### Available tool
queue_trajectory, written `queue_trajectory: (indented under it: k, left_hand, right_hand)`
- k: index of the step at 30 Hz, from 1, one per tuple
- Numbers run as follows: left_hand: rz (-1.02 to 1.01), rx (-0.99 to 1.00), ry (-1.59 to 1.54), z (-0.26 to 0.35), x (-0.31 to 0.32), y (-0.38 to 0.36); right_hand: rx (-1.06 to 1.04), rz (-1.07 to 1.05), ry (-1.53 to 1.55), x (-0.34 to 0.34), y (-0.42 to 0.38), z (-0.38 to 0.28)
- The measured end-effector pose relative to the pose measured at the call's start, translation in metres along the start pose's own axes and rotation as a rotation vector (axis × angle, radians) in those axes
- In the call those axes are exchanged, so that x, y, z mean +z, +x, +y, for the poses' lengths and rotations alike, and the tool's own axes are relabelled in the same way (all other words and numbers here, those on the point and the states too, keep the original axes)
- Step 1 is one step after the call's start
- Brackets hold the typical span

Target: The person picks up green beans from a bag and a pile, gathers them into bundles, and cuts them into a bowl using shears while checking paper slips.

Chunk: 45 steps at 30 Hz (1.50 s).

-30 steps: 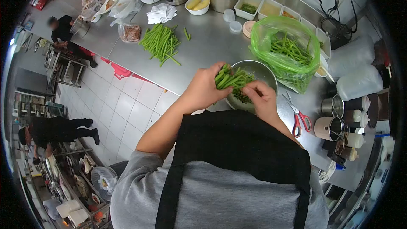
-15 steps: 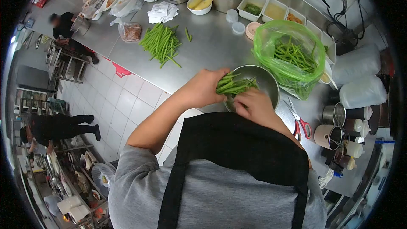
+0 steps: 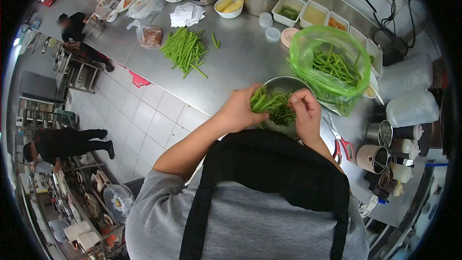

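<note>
My left hand (image 3: 239,110) is wrapped round a bunch of green beans (image 3: 262,100) at the left rim of a metal bowl (image 3: 298,84). Dark green trimmings (image 3: 283,114) show in the bowl below the bunch. My right hand (image 3: 307,110) is over the bowl's right side, thumb and forefinger pinched at the bunch's tips; what they hold is too small to name. A pile of cut beans (image 3: 184,49) lies on the steel counter (image 3: 231,67). To the right of the bowl, an open green plastic bag (image 3: 299,48) holds more beans.
Red-handled scissors (image 3: 345,148) lie right of the bowl. White tubs (image 3: 288,9), a bowl of peeled yellow pieces (image 3: 229,6), papers (image 3: 186,15) and a bag of meat (image 3: 150,35) stand behind. Pots and bottles line the right. Two people (image 3: 72,139) (image 3: 74,29) are at the left.
My right hand has risen out of the bowl, and its fingers are now pinched at the bunch's right end. The bunch in my left hand is tilted more, showing the trimmings in the bowl.
</note>
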<state>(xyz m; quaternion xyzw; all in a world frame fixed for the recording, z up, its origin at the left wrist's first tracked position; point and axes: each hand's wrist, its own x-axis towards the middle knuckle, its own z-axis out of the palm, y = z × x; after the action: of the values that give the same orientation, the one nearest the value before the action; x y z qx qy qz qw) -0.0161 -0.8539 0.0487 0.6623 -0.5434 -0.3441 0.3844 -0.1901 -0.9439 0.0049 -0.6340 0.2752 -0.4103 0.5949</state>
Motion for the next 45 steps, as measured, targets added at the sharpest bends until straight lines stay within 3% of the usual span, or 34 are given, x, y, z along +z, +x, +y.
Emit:
queue_trajectory:
  k: [1,2,3,4,8,11,14,17,20,23,26,29,31,34,35,36,37,39,41,45]
  left_hand:
    - [0.038,0.000,0.082,-0.009,-0.011,0.005]
    - [0.075,-0.001,0.164,-0.017,-0.026,0.011]
    - [0.114,-0.154,0.289,-0.007,-0.053,0.019]
    - [0.244,0.019,0.530,-0.041,-0.081,0.034]
    - [0.331,-0.191,0.751,-0.088,-0.186,0.082]
    - [0.328,-0.251,0.945,-0.114,-0.225,0.109]
    - [0.320,-0.341,0.837,-0.116,-0.237,0.118]
    - [0.403,-0.251,0.771,-0.111,-0.233,0.112]
    - [0.329,-0.160,-0.158,-0.102,-0.216,0.102]
    - [0.315,-0.161,-0.653,-0.042,-0.162,0.078]
    - [0.182,-0.039,-0.964,-0.022,-0.105,0.068]
    - [0.169,0.111,-0.939,0.013,-0.036,0.053]
    - [0.247,0.227,-0.773,0.025,0.002,0.051]
    - [0.398,0.459,-0.774,0.034,0.045,0.045]
    - [0.382,0.442,-0.712,0.032,0.053,0.043]
    - [0.367,0.424,-0.649,0.034,0.060,0.039]
    - [0.351,0.407,-0.588,0.036,0.066,0.038]
    - [0.384,0.348,-0.656,0.034,0.068,0.039]
    - [0.355,0.303,-0.779,0.040,0.068,0.035]
    - [0.369,0.421,-0.550,0.027,0.078,0.040]
  right_hand:
    - [0.076,0.023,0.063,0.000,0.002,-0.002]
    - [0.023,-0.006,-0.056,-0.006,0.003,0.009]
    - [0.004,-0.077,-0.243,-0.009,0.005,0.006]
    - [-0.013,-0.149,-0.431,-0.013,0.006,-0.001]
    - [-0.104,-0.275,-0.894,-0.020,0.003,0.007]
    - [-0.088,-0.325,-1.005,-0.021,0.004,0.009]
    - [-0.117,-0.323,-0.985,-0.022,0.006,0.013]
    - [-0.181,-0.255,-0.889,-0.021,0.006,0.005]
    - [0.106,-0.209,-0.717,-0.018,0.008,-0.015]
    - [0.131,-0.205,-0.080,-0.012,0.013,-0.010]
    - [0.242,-0.219,0.431,0.012,0.023,-0.018]
    - [0.635,-0.036,0.900,0.038,0.031,-0.037]
    - [0.596,-0.005,1.032,0.048,0.026,-0.034]
    - [0.582,0.102,1.120,0.047,0.024,-0.012]
    - [0.589,0.153,1.133,0.044,0.024,-0.001]
    - [0.464,0.097,1.144,0.041,0.025,0.002]
    - [0.499,0.119,1.138,0.034,0.022,0.004]
    - [0.583,0.158,1.149,0.031,0.012,0.007]
    - [0.529,0.174,1.226,0.038,0.007,0.006]
    - [0.483,0.132,1.251,0.032,0.007,-0.002]
